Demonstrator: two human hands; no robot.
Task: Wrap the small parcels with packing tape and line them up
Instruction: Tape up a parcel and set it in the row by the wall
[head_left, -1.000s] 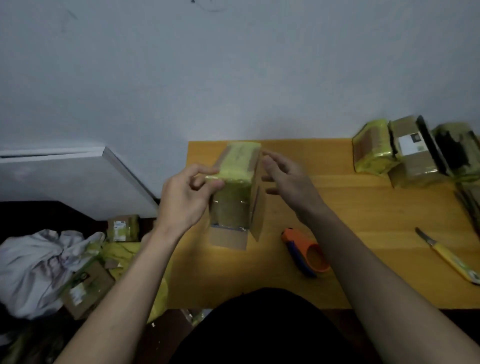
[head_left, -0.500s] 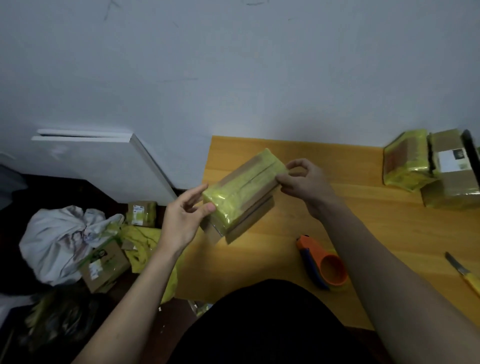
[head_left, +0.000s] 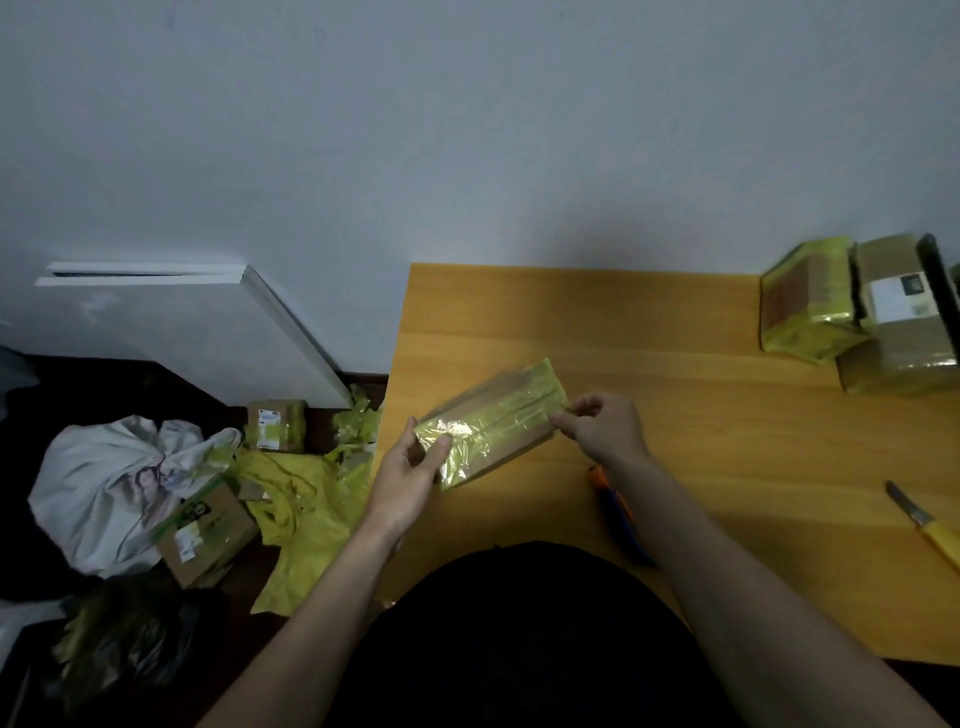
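A small cardboard parcel (head_left: 493, 421) wrapped in shiny yellow tape lies tilted just above the left part of the wooden table (head_left: 701, 405). My left hand (head_left: 410, 478) grips its near-left end, thumb on top. My right hand (head_left: 597, 428) pinches its far-right end with curled fingers. The orange and blue tape dispenser (head_left: 618, 514) lies on the table, partly hidden behind my right forearm. Two taped parcels stand at the back right: a yellow one (head_left: 805, 306) and a brown one with a white label (head_left: 904, 317).
A yellow-handled knife (head_left: 924, 525) lies near the table's right edge. On the floor at left are more small boxes (head_left: 272, 423) (head_left: 205, 530), crumpled yellow tape (head_left: 311, 504), a white bag (head_left: 114, 483) and a white board (head_left: 171, 332) leaning on the wall.
The parcel went from standing upright to lying tilted, and both hands lowered it toward the left of the table. The view shifted left, showing more floor.
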